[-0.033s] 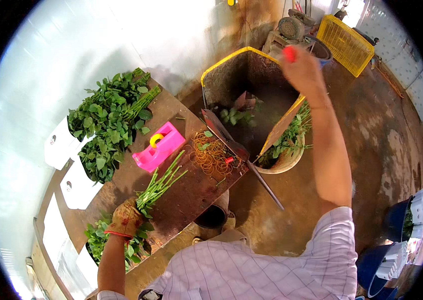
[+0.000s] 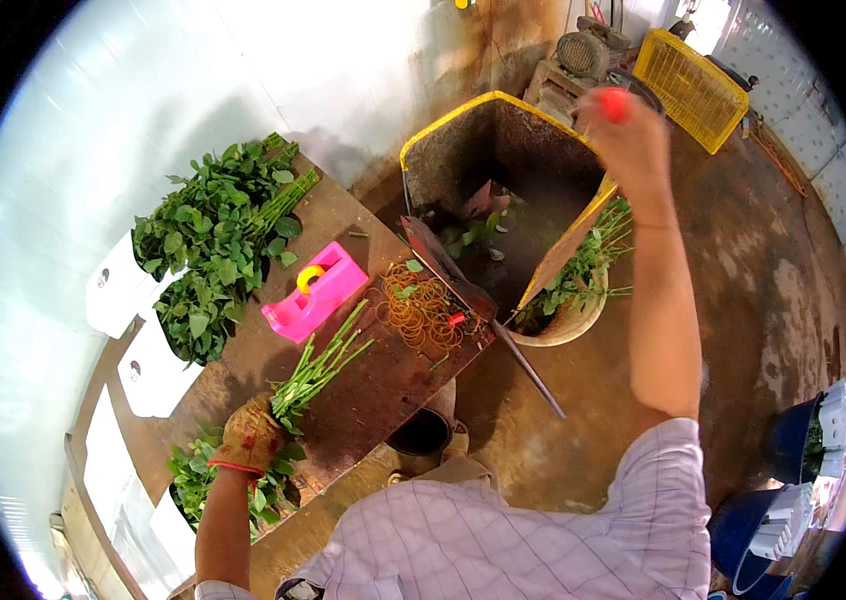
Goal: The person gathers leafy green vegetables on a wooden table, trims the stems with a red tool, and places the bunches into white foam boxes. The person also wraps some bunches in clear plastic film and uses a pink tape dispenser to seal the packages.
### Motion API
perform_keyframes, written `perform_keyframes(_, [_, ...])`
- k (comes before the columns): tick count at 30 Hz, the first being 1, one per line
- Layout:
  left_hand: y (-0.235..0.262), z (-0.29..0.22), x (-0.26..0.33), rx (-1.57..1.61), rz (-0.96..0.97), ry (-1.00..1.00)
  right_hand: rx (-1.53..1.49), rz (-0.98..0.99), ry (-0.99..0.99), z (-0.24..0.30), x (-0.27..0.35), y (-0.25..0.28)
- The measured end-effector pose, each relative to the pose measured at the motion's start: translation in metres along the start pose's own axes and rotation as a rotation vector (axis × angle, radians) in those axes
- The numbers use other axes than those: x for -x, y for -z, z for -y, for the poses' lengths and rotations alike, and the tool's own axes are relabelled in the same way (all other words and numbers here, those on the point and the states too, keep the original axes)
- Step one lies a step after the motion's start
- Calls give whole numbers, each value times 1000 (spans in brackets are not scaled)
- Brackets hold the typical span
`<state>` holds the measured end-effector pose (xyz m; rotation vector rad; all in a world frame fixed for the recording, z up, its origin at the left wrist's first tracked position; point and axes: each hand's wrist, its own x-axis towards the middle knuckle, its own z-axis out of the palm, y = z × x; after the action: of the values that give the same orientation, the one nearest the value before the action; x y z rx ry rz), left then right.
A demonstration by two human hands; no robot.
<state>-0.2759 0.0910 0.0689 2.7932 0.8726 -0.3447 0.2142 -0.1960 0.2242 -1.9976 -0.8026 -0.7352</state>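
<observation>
My left hand, in a brown work glove, grips a bunch of green stems that lies across the wooden table. The leafy ends of the bunch hang over the table's near edge. My right hand is raised far out over a yellow-rimmed bin, with its fingers closed on a small red object. Next to the stems are a pink tape dispenser and a heap of orange rubber bands.
A big pile of leafy greens fills the table's left end. A long-handled cleaver lies over the table's right corner. A pale bucket with stems stands by the bin. A yellow crate is behind it, and blue containers stand at the right.
</observation>
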Motion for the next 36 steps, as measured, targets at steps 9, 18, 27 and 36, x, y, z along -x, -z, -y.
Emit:
perform_keyframes(9, [-28, 7, -18, -52, 10, -51, 53, 135, -772, -238, 345, -27])
perform_keyframes(18, [-26, 9, 1, -136, 31, -60, -318, 744, -1314, -93, 408, 57])
perform_keyframes(27, [14, 11, 12, -68, 25, -110, 187, 494, -725, 143, 137, 257])
perform_keyframes(36, [99, -108, 27, 85, -265, -443, 367, 478, 45, 223, -158, 143])
